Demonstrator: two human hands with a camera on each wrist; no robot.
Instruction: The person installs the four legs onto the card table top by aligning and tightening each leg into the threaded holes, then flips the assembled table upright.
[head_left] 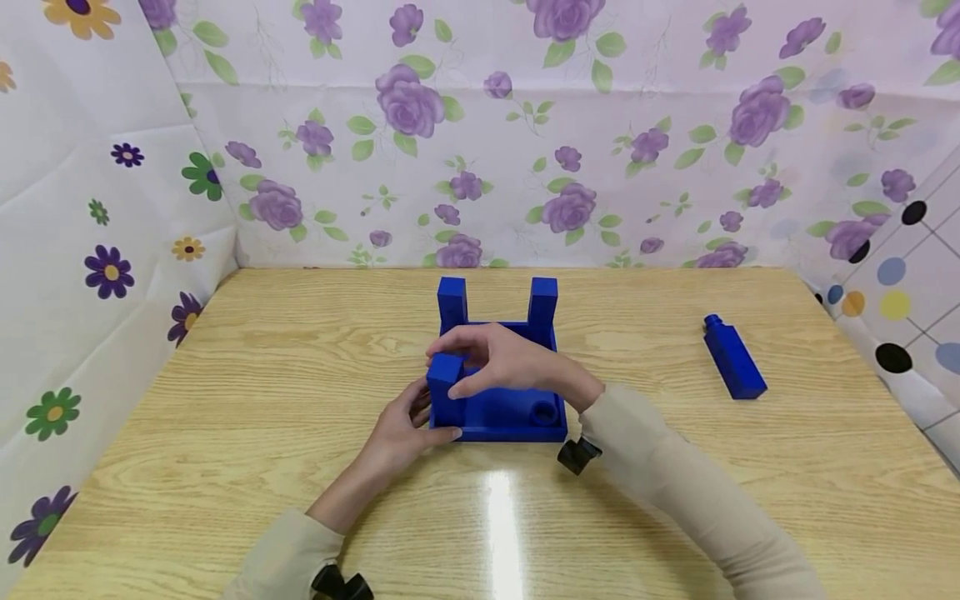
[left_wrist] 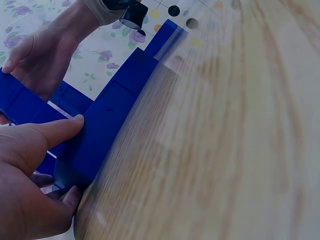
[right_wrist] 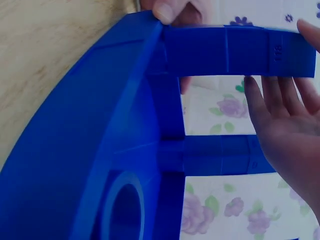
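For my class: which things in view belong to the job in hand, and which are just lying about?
Job in hand:
- Blue base, gripped by the left hand
- Near-left post, held by the right hand
- Far-left post, far-right post
- Loose post, probably: it resembles the others

Merely surroundings:
- Table
- Floral sheet

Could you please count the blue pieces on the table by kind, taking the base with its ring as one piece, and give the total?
Upright posts: 3
Lying post: 1
Base: 1
Total: 5
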